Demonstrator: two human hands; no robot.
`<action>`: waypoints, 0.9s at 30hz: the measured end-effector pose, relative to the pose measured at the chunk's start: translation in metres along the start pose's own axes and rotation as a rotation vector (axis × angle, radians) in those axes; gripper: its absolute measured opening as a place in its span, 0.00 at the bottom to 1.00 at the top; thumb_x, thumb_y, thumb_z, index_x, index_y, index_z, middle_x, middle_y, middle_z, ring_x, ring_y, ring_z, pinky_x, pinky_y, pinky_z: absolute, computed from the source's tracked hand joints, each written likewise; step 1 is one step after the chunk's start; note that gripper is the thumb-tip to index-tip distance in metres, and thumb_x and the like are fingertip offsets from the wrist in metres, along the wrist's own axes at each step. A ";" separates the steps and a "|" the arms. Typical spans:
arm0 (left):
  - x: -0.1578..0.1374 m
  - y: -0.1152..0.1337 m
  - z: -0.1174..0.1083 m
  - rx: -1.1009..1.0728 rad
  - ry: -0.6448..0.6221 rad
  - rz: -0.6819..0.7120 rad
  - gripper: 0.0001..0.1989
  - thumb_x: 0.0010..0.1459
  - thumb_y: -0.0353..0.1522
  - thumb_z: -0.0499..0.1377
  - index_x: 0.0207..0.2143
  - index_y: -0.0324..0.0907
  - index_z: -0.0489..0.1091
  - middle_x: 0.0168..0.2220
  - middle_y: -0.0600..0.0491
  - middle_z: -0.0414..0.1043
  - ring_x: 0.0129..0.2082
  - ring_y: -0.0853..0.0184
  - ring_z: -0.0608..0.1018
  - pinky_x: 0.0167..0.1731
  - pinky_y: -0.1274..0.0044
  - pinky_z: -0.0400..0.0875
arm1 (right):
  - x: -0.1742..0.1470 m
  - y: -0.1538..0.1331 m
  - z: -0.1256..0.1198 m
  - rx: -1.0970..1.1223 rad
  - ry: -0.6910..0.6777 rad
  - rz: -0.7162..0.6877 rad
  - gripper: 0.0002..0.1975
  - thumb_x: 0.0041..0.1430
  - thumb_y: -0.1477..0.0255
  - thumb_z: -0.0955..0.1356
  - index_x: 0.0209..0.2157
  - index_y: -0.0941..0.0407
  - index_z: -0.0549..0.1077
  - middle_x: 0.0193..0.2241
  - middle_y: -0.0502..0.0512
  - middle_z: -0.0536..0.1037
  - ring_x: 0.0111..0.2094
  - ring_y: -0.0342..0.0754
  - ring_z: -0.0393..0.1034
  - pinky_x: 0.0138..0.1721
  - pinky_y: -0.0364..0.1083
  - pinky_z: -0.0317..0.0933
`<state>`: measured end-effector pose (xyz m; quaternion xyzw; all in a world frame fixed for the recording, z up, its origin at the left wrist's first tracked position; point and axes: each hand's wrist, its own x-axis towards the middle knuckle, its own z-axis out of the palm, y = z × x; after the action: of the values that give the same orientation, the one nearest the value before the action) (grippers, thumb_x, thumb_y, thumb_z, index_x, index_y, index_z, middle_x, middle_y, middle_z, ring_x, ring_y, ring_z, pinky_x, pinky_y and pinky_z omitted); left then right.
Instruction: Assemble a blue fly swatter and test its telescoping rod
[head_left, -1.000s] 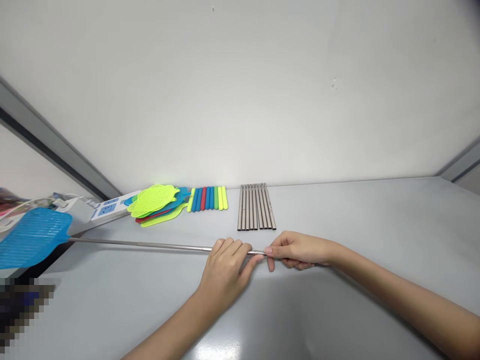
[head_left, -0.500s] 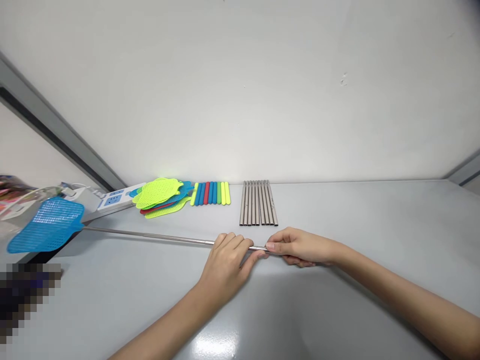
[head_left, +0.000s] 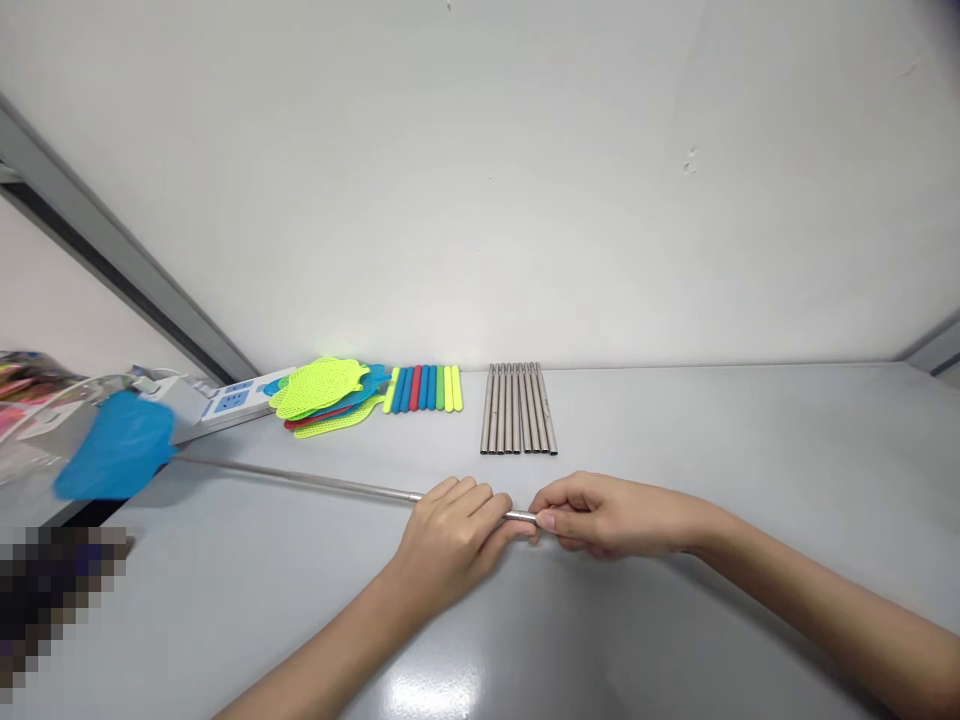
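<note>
Blue swatter (head_left: 116, 445): just turned, near table's (head_left: 720, 440) left edge; rod (head_left: 300, 479) likely spinning
Left hand (head_left: 454, 530): wraps rod
Right hand (head_left: 600, 515): pinches end

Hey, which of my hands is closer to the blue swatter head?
Your left. The left hand grips the metal rod to the right of the blue swatter head; the right hand pinches the rod farther along, farther from that head.
</note>
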<state>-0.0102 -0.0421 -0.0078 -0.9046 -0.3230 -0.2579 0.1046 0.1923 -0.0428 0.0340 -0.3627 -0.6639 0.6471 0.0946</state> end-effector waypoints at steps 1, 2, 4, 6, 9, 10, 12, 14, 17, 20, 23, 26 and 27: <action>0.000 0.000 -0.001 0.033 0.030 0.017 0.13 0.56 0.37 0.52 0.22 0.40 0.63 0.18 0.57 0.60 0.20 0.71 0.60 0.23 0.77 0.51 | 0.000 -0.001 0.000 -0.007 0.002 -0.026 0.12 0.58 0.67 0.58 0.25 0.58 0.62 0.19 0.44 0.55 0.18 0.36 0.46 0.18 0.37 0.43; 0.001 -0.001 -0.002 0.063 0.053 0.035 0.13 0.56 0.37 0.52 0.21 0.41 0.63 0.17 0.58 0.59 0.19 0.71 0.60 0.22 0.77 0.51 | -0.001 -0.001 -0.001 -0.012 0.000 -0.045 0.13 0.58 0.66 0.59 0.24 0.59 0.62 0.18 0.44 0.54 0.18 0.36 0.45 0.18 0.38 0.42; 0.002 -0.002 -0.004 0.115 0.090 0.077 0.14 0.55 0.38 0.53 0.20 0.41 0.62 0.16 0.58 0.58 0.18 0.72 0.59 0.21 0.77 0.50 | 0.000 0.000 -0.001 0.013 -0.004 -0.047 0.14 0.58 0.65 0.59 0.24 0.59 0.64 0.18 0.44 0.53 0.18 0.36 0.45 0.18 0.38 0.42; 0.004 -0.003 -0.007 0.157 0.125 0.126 0.15 0.54 0.39 0.54 0.19 0.41 0.62 0.15 0.59 0.56 0.17 0.72 0.59 0.20 0.77 0.50 | 0.001 0.000 -0.001 0.063 -0.004 -0.002 0.14 0.57 0.63 0.60 0.25 0.59 0.66 0.17 0.44 0.55 0.18 0.36 0.46 0.18 0.39 0.43; 0.006 -0.005 -0.009 0.205 0.171 0.173 0.17 0.53 0.41 0.54 0.17 0.41 0.60 0.14 0.59 0.54 0.16 0.72 0.58 0.19 0.78 0.49 | 0.002 0.000 0.000 0.100 -0.002 0.065 0.16 0.55 0.60 0.61 0.27 0.59 0.68 0.16 0.44 0.55 0.18 0.36 0.46 0.18 0.39 0.42; 0.007 -0.005 -0.010 0.215 0.178 0.180 0.18 0.53 0.42 0.54 0.17 0.41 0.59 0.14 0.59 0.54 0.16 0.73 0.58 0.19 0.78 0.49 | 0.001 0.000 0.000 0.104 -0.001 0.080 0.16 0.54 0.59 0.62 0.27 0.59 0.69 0.16 0.44 0.55 0.17 0.36 0.45 0.17 0.39 0.41; 0.009 -0.005 -0.011 0.230 0.180 0.190 0.19 0.54 0.42 0.53 0.16 0.40 0.58 0.14 0.59 0.54 0.16 0.73 0.58 0.19 0.78 0.49 | 0.000 -0.001 -0.001 0.114 -0.003 0.102 0.17 0.52 0.58 0.63 0.28 0.58 0.70 0.16 0.44 0.53 0.18 0.36 0.44 0.17 0.39 0.40; 0.009 -0.005 -0.012 0.246 0.171 0.211 0.18 0.54 0.40 0.53 0.17 0.40 0.57 0.14 0.59 0.54 0.16 0.73 0.58 0.19 0.78 0.49 | -0.002 -0.003 -0.002 0.126 -0.011 0.116 0.18 0.52 0.57 0.63 0.29 0.58 0.71 0.16 0.43 0.52 0.18 0.36 0.44 0.16 0.38 0.39; 0.010 -0.008 -0.013 0.268 0.153 0.248 0.17 0.55 0.39 0.53 0.17 0.41 0.56 0.14 0.60 0.54 0.16 0.73 0.58 0.19 0.78 0.49 | -0.003 -0.004 -0.005 0.123 -0.039 0.133 0.19 0.51 0.55 0.63 0.31 0.58 0.72 0.16 0.43 0.52 0.18 0.36 0.44 0.17 0.38 0.40; 0.009 -0.011 -0.014 0.269 0.129 0.251 0.17 0.55 0.40 0.51 0.18 0.41 0.57 0.14 0.60 0.54 0.16 0.73 0.58 0.19 0.78 0.50 | -0.002 -0.004 -0.008 0.115 -0.064 0.166 0.21 0.51 0.54 0.62 0.33 0.58 0.72 0.16 0.44 0.53 0.17 0.35 0.44 0.16 0.37 0.41; 0.009 -0.012 -0.016 0.255 0.086 0.233 0.17 0.56 0.40 0.51 0.19 0.41 0.57 0.15 0.60 0.55 0.16 0.73 0.58 0.19 0.78 0.51 | -0.002 -0.002 -0.009 0.135 -0.066 0.174 0.21 0.51 0.54 0.62 0.32 0.59 0.72 0.16 0.44 0.53 0.16 0.35 0.44 0.16 0.37 0.40; 0.008 -0.011 -0.018 0.248 0.055 0.217 0.16 0.57 0.39 0.50 0.19 0.41 0.58 0.15 0.60 0.55 0.16 0.74 0.59 0.19 0.78 0.52 | -0.003 -0.002 -0.010 0.131 -0.057 0.182 0.21 0.52 0.55 0.62 0.32 0.59 0.72 0.16 0.44 0.54 0.16 0.35 0.45 0.16 0.37 0.41; 0.008 -0.011 -0.018 0.249 0.050 0.214 0.16 0.57 0.39 0.50 0.19 0.41 0.58 0.15 0.60 0.55 0.16 0.74 0.60 0.20 0.78 0.52 | -0.004 -0.002 -0.010 0.126 -0.055 0.186 0.21 0.52 0.55 0.62 0.32 0.59 0.72 0.16 0.44 0.54 0.16 0.35 0.45 0.16 0.37 0.41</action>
<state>-0.0192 -0.0355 0.0122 -0.9072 -0.2516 -0.2255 0.2506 0.2005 -0.0374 0.0383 -0.3979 -0.5877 0.7034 0.0386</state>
